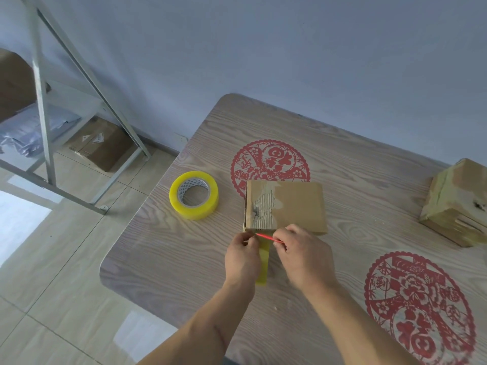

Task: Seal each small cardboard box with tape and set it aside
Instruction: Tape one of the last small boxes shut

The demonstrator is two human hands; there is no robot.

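Both forearms enter from the near edge of the desk (342, 159). Left hand (242, 259) pinches the upper end of a yellow tape strip (263, 267) at the near-left corner of the small cardboard box (286, 205); the strip's free end trails toward the near edge. Right hand (303, 256) has its fingers curled round a thin red tool (270, 238), probably a blade or pen, laid across the strip just below the box. Whether it is cutting cannot be told.

The box lies flat near the middle of the desk, partly over a red paper-cut motif (268, 160). Its top face is torn at the left, with bare corrugation showing. The tape roll (193, 194), yellow, rests on its side just to the left of the box, apart from it. A stack of taped boxes (458, 204) sits at the right edge, well apart. A second red motif (419, 306) marks the near-right area.

Judgement on handling: the box looks light and fairly stiff, yet the torn face is likely weak, so a hold on the sound side walls or the intact right half seems safer. The strip is limp and sticky, so it is best held taut by its ends. A light box may slide under pressure and probably needs one hand steadying it.
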